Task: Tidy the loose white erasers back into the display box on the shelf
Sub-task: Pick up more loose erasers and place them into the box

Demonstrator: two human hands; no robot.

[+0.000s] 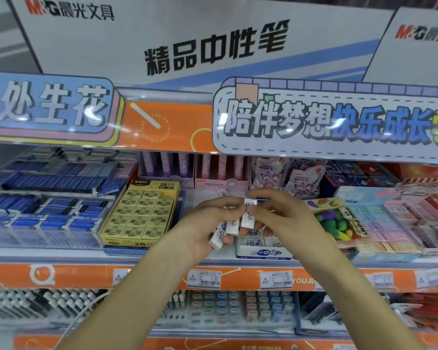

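Observation:
My left hand holds a small stack of white erasers with blue print, fanned out between its fingers above the shelf. My right hand pinches the top end of one of these erasers, standing upright against the stack. Just below both hands sits the white and blue display box, with a few white erasers lying inside it, partly hidden by my fingers. One more loose white eraser lies on the shelf behind my hands.
A yellow box of 2B erasers stands to the left, blue erasers beyond it. A tray of colourful fruit erasers lies to the right. Pink boxes stand at the back. An orange price rail runs along the shelf front.

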